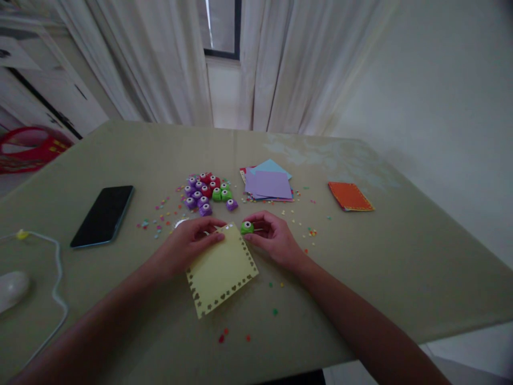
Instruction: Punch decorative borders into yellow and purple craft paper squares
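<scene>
My left hand (196, 240) pinches the top edge of a pale yellow paper square (222, 272), tilted above the table. Small punched shapes, hearts and flowers among them, line several of its edges. A green craft punch (247, 228) is in my right hand (274, 238), between thumb and fingers, right by the paper's upper right corner. Whether the paper sits inside the punch's slot I cannot tell. Behind my hands stands a cluster of purple, red and green craft punches (205, 191). Part of a pale, shiny item (180, 223) shows beside my left hand.
Lilac and blue paper sheets (270, 183) lie stacked at the back. An orange paper stack (350, 196) with punched edges is on the right. Confetti (162, 216) is scattered about. A black tablet (105, 215), a white cable (58, 267) and a white mouse (14, 289) occupy the left side.
</scene>
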Tool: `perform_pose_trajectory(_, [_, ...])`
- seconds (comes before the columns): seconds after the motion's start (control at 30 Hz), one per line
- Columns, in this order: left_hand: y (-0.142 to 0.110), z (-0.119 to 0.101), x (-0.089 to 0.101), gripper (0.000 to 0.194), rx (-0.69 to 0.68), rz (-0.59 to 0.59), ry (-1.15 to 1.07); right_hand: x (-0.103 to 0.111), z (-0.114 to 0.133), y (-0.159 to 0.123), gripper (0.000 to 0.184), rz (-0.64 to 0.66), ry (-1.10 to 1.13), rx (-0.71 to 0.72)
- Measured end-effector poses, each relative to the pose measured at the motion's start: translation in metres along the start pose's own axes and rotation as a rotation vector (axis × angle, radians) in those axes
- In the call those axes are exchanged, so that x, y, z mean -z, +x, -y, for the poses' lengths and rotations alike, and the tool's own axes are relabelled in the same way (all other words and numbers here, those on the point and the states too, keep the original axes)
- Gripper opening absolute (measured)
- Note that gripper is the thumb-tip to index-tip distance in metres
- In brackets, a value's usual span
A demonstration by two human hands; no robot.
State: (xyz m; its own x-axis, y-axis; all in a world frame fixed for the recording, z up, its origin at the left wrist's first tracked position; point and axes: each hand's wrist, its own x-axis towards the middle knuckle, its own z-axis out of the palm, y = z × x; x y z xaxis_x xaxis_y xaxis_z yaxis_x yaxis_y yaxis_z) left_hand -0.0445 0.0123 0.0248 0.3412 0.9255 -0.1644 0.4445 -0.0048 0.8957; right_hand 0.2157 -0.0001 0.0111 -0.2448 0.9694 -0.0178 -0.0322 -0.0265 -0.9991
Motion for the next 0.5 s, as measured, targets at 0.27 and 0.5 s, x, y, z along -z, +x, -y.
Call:
perform_pose_trajectory(0.27, [-0.0005, 0.0007, -0.0001, 0.056, -0.008, 0.008, 0.007, -0.0004, -0.0006, -0.0003, 0.041, 0.009, -0.007, 0.011])
perform_pose_trajectory(0.5, [-0.0014, -0.0059, -0.0001, 0.055, -0.006, 0.005, 0.032, -0.0007, -0.0005, -0.0006, 0.039, 0.009, -0.011, 0.009])
